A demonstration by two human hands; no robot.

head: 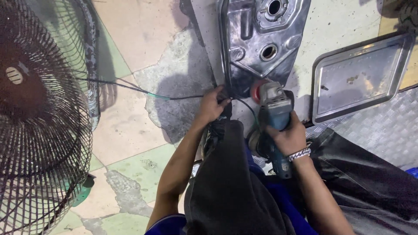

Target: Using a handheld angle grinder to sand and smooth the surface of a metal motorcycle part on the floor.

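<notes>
- Right hand (291, 137) is gripping blue grinder (275, 124), fingers closed round body; red disc (258, 90) touching tank (261, 39) lower edge.
- Left hand (212, 105) is pressing on tank's near corner, fingers curled, by cable (143, 92).
- Tank is lying on floor, tray (361, 78) beside; fan (39, 117) at left.

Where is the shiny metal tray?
The metal tray lies on the floor at the upper right of the head view, just right of the dark metal tank.
</notes>
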